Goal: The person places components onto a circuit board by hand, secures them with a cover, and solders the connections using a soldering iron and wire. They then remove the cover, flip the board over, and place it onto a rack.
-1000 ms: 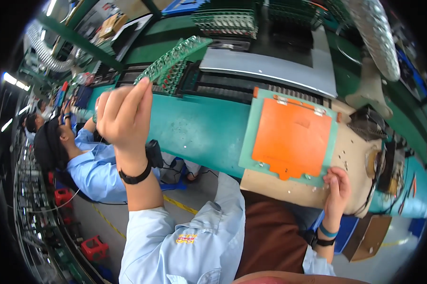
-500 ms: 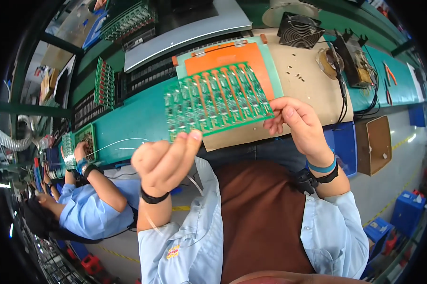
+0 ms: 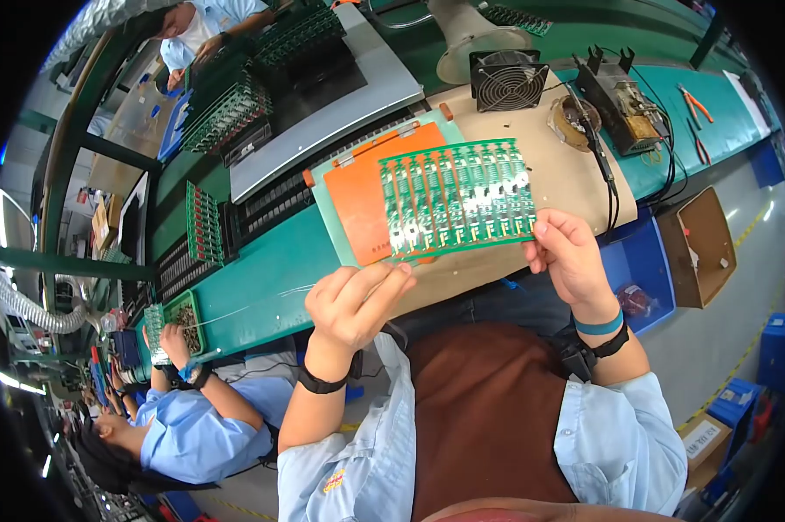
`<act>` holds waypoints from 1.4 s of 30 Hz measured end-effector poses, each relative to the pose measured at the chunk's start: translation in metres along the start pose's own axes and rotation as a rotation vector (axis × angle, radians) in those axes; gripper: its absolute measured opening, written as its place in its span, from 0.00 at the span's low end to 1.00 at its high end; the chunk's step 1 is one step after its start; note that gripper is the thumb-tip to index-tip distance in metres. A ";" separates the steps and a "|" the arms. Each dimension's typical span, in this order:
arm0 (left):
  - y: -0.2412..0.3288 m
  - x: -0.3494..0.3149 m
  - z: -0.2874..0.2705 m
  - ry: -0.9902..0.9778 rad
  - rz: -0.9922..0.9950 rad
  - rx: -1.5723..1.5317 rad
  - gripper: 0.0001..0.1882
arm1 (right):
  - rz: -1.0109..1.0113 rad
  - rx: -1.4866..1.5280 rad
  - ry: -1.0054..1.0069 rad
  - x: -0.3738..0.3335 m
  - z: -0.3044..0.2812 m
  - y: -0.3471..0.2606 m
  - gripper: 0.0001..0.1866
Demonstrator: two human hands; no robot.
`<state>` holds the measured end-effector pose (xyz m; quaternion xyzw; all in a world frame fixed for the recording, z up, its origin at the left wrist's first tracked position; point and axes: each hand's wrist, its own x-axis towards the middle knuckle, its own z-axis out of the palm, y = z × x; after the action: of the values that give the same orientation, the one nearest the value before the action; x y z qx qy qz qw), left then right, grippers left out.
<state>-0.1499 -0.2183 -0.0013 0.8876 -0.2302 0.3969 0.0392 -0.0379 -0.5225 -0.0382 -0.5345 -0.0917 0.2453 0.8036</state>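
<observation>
A green printed circuit board panel, made of several repeated narrow strips, is held up tilted over the bench. Shiny solder spots show on it. My left hand pinches its lower left corner between thumb and fingertips. At the lower right corner, the fingers and thumb of my right hand grip its edge. Behind the panel lies an orange sheet on a pale green board, partly covered by the panel.
Brown paper covers part of the bench, with a black fan, a soldering station and orange-handled pliers beyond. A blue bin and a brown box stand at right. A co-worker sits at left.
The view has shifted, and the panel sits further right in it with my hands. The panel's tilt has changed, so light now glints off its solder. Both hands keep their hold.
</observation>
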 end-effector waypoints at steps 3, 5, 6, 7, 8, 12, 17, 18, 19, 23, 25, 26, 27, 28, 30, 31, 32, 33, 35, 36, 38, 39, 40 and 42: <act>0.000 0.004 0.012 -0.193 -0.108 -0.050 0.17 | -0.039 -0.034 0.087 0.002 -0.015 -0.001 0.10; -0.003 0.007 0.030 -0.233 -0.117 -0.091 0.16 | -0.080 -0.051 0.156 0.003 -0.026 -0.001 0.10; -0.006 0.007 0.036 -0.267 -0.109 -0.154 0.15 | -0.100 -0.050 0.181 0.002 -0.032 -0.001 0.11; -0.007 0.006 0.039 -0.269 -0.138 -0.122 0.15 | -0.089 -0.049 0.140 0.003 -0.037 0.000 0.11; -0.007 0.005 0.042 -0.294 -0.124 -0.130 0.14 | -0.104 -0.048 0.170 0.003 -0.042 0.000 0.11; -0.008 -0.005 0.048 -0.329 -0.052 -0.111 0.12 | -0.148 -0.042 0.191 0.007 -0.057 0.006 0.11; -0.007 -0.010 0.048 -0.216 0.093 -0.041 0.14 | -0.194 -0.004 0.188 0.011 -0.067 -0.001 0.12; -0.007 -0.010 0.047 -0.171 0.113 -0.040 0.15 | -0.185 -0.010 0.182 0.011 -0.068 -0.003 0.12; -0.006 -0.010 0.046 -0.171 0.100 -0.041 0.15 | -0.218 -0.005 0.194 0.011 -0.068 -0.008 0.12; -0.008 0.002 0.039 -0.053 0.106 -0.052 0.15 | -0.306 0.014 0.206 0.008 -0.077 -0.017 0.12; -0.007 0.009 0.035 -0.039 0.096 -0.016 0.14 | -0.354 0.044 0.156 0.006 -0.086 -0.019 0.12; -0.007 0.011 0.034 -0.033 0.092 0.001 0.14 | -0.351 0.038 0.162 0.005 -0.087 -0.020 0.12; -0.009 0.013 0.035 -0.031 0.090 -0.010 0.14 | -0.355 0.046 0.164 0.002 -0.088 -0.021 0.12; -0.011 0.014 0.036 -0.050 0.107 -0.010 0.15 | -0.359 0.053 0.167 -0.001 -0.089 -0.023 0.12; -0.010 0.015 0.041 -0.083 0.149 -0.035 0.15 | -0.361 0.041 0.205 -0.010 -0.090 -0.023 0.12; -0.007 0.010 0.041 -0.077 0.153 -0.072 0.15 | -0.352 0.067 0.266 -0.010 -0.086 -0.018 0.13; -0.008 0.004 0.042 -0.106 0.132 -0.100 0.15 | -0.349 0.093 0.330 -0.007 -0.085 -0.016 0.13; -0.009 0.000 0.044 -0.135 0.118 -0.128 0.16 | -0.356 0.078 0.369 -0.007 -0.085 -0.015 0.13; -0.010 -0.002 0.051 -0.158 0.138 -0.149 0.15 | -0.338 0.035 0.282 -0.008 -0.083 -0.014 0.16; -0.011 -0.004 0.053 -0.189 0.143 -0.130 0.15 | -0.334 0.024 0.320 -0.006 -0.081 -0.014 0.16; -0.008 -0.011 0.053 -0.234 0.147 -0.147 0.15 | -0.323 0.031 0.293 -0.007 -0.080 -0.012 0.17; -0.009 -0.012 0.052 -0.266 0.133 -0.134 0.14 | -0.305 0.022 0.327 -0.010 -0.078 -0.012 0.17; -0.011 -0.011 0.054 -0.295 0.118 -0.112 0.13 | -0.317 0.019 0.295 -0.007 -0.076 -0.013 0.17; -0.018 -0.010 0.054 -0.333 0.099 -0.108 0.12 | -0.339 0.020 0.221 -0.004 -0.073 -0.014 0.17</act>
<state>-0.1103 -0.2120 -0.0433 0.9252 -0.2981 0.2331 0.0287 -0.0073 -0.5884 -0.0547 -0.5272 -0.0894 0.0473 0.8437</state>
